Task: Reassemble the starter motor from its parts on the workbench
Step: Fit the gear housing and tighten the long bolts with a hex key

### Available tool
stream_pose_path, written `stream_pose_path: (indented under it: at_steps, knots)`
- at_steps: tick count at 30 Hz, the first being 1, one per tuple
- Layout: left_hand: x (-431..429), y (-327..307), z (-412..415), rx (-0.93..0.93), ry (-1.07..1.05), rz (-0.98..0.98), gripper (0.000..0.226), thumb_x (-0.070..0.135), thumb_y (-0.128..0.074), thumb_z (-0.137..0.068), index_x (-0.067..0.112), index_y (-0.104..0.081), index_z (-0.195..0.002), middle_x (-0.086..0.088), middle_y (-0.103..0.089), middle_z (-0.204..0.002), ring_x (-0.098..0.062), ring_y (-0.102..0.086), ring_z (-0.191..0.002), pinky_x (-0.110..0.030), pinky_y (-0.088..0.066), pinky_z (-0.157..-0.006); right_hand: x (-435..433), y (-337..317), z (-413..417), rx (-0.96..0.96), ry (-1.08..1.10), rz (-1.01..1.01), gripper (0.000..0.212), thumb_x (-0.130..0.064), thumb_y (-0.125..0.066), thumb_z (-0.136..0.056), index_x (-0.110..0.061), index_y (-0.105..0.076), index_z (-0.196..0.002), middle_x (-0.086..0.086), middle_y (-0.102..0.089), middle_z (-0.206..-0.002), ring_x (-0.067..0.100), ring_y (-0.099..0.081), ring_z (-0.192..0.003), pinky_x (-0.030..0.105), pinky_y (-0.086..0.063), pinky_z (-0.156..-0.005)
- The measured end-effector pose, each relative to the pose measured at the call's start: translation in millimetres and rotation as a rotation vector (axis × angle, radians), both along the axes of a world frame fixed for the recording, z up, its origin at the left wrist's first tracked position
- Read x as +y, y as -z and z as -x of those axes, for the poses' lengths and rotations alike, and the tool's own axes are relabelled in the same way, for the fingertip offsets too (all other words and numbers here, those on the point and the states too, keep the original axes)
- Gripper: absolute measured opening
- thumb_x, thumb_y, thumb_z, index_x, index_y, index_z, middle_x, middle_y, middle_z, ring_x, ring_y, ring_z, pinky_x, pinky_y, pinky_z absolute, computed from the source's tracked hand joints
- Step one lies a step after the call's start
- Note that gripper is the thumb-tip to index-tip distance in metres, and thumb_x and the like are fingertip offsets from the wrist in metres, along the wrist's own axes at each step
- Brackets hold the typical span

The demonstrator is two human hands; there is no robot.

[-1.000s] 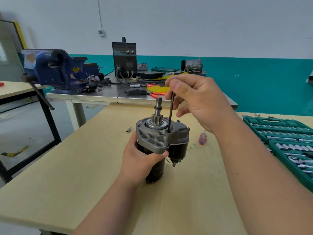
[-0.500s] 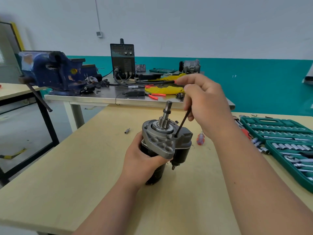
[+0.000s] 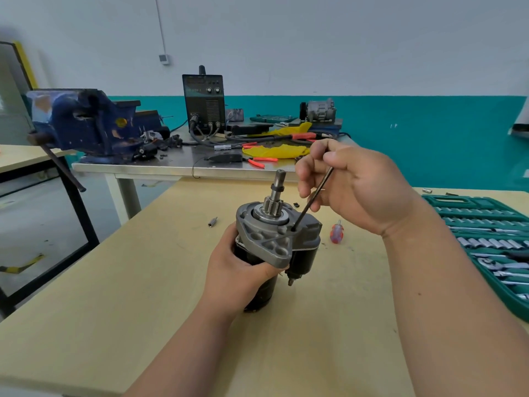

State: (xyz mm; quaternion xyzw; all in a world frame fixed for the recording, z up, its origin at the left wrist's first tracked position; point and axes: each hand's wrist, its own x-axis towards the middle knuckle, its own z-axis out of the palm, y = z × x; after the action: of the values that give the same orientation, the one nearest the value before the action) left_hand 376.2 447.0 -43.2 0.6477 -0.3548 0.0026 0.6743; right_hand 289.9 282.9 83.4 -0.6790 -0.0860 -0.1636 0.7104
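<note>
Left hand (image 3: 237,270) grips starter motor (image 3: 276,242) upright to steady it; right hand (image 3: 355,187) fingers pinch hex key (image 3: 313,200) seated in housing bolt.

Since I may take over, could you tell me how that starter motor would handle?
Probably heavy for its size: the starter motor looks mostly metal. Standing on end, tilted, in the left hand, it would likely tip if released. Its round body might roll.

No text legible. Faint characters on the front panel of the black machine (image 3: 203,98) on the far bench: too blurred to read. Round yellow mark on the blue vise (image 3: 86,121): unreadable.
</note>
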Motion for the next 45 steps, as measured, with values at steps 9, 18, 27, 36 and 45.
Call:
stream_pose_path:
  at_steps: [9,18,27,36,45]
  knots:
    - [0,-2,2,0.009,0.005,0.013,0.059,0.037,-0.084,-0.050,0.056,-0.061,-0.101,0.023,-0.071,-0.101,0.006,-0.066,-0.092,-0.004,-0.047,-0.068,6,26,-19,-0.215,0.161,-0.203,0.016,-0.029,-0.059,-0.089,-0.028,-0.066,-0.074,-0.002,-0.065,-0.073,0.016,-0.062,-0.060,0.023,-0.043,-0.045]
    - [1,-1,2,-0.020,-0.010,0.023,0.058,0.036,-0.084,-0.052,0.059,-0.061,-0.100,0.028,-0.070,-0.101,0.011,-0.064,-0.093,-0.002,-0.046,-0.069,39,45,-19,-0.425,0.855,0.047,0.027,-0.017,-0.046,-0.101,-0.026,-0.055,-0.125,-0.013,-0.073,-0.086,0.012,-0.061,-0.049,0.018,-0.049,-0.049]
    - [0,-1,1,-0.015,-0.012,0.010,0.058,0.040,-0.084,-0.051,0.059,-0.060,-0.101,0.027,-0.070,-0.101,0.010,-0.064,-0.093,-0.001,-0.045,-0.068,24,31,-18,-0.263,0.439,-0.121,0.010,-0.020,-0.052,-0.098,-0.021,-0.059,-0.105,0.002,-0.074,-0.083,0.021,-0.064,-0.051,0.032,-0.050,-0.051]
    - [1,0,1,-0.013,0.004,0.033,0.057,0.036,-0.085,-0.054,0.052,-0.062,-0.104,0.020,-0.072,-0.104,0.003,-0.067,-0.095,-0.007,-0.049,-0.073,47,39,-22,-0.416,0.965,0.272,0.028,-0.016,-0.050,-0.100,-0.022,-0.065,-0.122,-0.016,-0.071,-0.093,0.008,-0.063,-0.048,0.025,-0.053,-0.050]
    - [1,1,-1,-0.003,-0.001,0.026,0.059,0.037,-0.084,-0.051,0.053,-0.062,-0.103,0.020,-0.072,-0.103,0.003,-0.067,-0.094,-0.007,-0.049,-0.072,40,28,-21,-0.343,0.517,-0.054,0.020,-0.013,-0.049,-0.098,-0.026,-0.056,-0.112,-0.001,-0.075,-0.094,0.019,-0.061,-0.045,0.031,-0.051,-0.045]
